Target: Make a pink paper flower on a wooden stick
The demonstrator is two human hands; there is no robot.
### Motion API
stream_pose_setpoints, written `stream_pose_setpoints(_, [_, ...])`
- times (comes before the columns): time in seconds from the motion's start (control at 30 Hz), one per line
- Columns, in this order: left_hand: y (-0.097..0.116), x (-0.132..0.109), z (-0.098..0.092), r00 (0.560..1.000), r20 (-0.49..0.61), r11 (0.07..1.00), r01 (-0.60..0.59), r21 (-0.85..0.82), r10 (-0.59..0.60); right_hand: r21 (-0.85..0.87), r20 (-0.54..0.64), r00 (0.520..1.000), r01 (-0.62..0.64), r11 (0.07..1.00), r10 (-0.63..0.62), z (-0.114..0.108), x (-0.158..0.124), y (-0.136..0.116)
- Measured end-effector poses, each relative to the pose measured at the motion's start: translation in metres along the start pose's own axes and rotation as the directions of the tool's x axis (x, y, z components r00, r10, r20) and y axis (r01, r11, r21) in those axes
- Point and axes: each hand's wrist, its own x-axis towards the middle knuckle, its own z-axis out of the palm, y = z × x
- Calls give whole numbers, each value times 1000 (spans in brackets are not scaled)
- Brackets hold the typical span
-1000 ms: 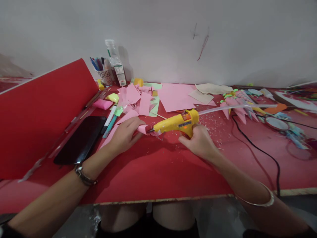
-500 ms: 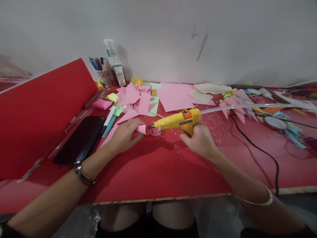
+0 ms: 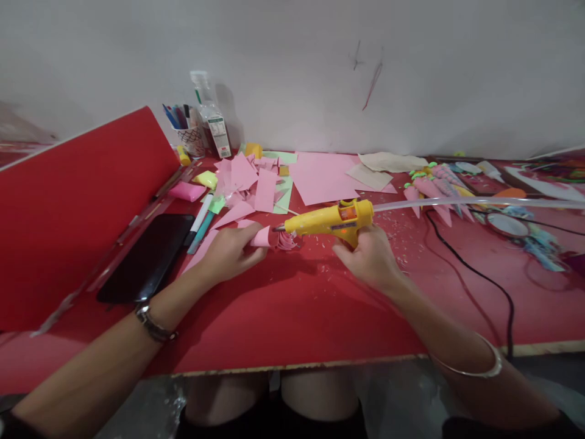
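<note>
My left hand (image 3: 231, 253) is closed on a rolled pink paper cone (image 3: 262, 238), whose round opening faces right. A yellow hot glue gun (image 3: 326, 221) is gripped in my right hand (image 3: 371, 259). Its metal nozzle points left, right at the rim of the cone; whether it touches the paper, I cannot tell. From the back of the gun a long clear glue stick (image 3: 457, 202) runs out to the right. Curled pink paper strips (image 3: 287, 241) lie just behind the cone's opening, under the nozzle.
A black phone (image 3: 148, 259), markers (image 3: 201, 222) and pink paper scraps (image 3: 244, 174) lie to the left. Finished-looking pink paper carrots (image 3: 439, 189) lie at the right, near a black cord (image 3: 475, 262). A pen cup (image 3: 191, 141) and a glass bottle (image 3: 214, 125) stand by the wall.
The glue gun has shifted very slightly at the cone's rim, its nozzle now showing more plainly. Both hands keep the same hold and nearly the same place.
</note>
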Motion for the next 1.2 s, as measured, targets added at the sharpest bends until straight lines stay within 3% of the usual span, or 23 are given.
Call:
stream_pose_setpoints(0.2, [2,0,-1,998,66,998,-3,-56,7,-16,18,1000,3,1000,-2,1,-1,1])
stream_pose_setpoints(0.47, [2,1,-5,982,114,964,-123,-234,153,-35,-22,1000,15,999,-16,0,-1,-1])
stream_pose_setpoints(0.7, [-1,1,-4,969,159,943,-134,-306,189,-49,-16,1000,23,999,-24,0,-2,0])
stream_pose_setpoints(1.07, [-2,0,-3,963,172,954,-160,-252,207,-34,-5,999,34,999,-34,2,-3,0])
stream_pose_setpoints(1.2, [-1,0,-1,967,204,978,-122,-169,156,-33,-34,999,37,999,-38,3,-4,-2])
